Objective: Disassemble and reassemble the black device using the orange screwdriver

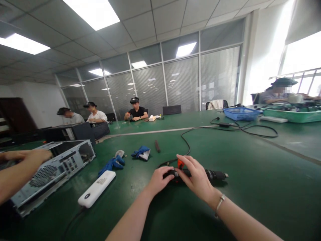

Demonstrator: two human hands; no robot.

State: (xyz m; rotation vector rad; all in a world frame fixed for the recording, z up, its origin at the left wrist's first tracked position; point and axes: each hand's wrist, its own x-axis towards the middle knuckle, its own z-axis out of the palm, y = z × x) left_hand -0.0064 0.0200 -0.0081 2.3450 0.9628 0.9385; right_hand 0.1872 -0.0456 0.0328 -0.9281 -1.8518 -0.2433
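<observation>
A black electric screwdriver (215, 174) lies sideways on the green table, its metal tip pointing right. My left hand (160, 179) is closed around its rear end, where a black cable (167, 163) runs off behind. My right hand (194, 174) reaches over the middle of the tool, thumb and fingers pinching a small orange piece (180, 163) just above the body. Whether that piece is fixed to the screwdriver is hidden by the fingers. A bracelet is on my right wrist.
Left are an open metal computer case (57, 167) with another person's arm (25, 164) over it, a white power strip (97, 189) and blue gloves (112, 164). Behind lie another glove (141, 153) and a dark bar (157, 146). Blue (240, 114) and green baskets (293, 115) stand right.
</observation>
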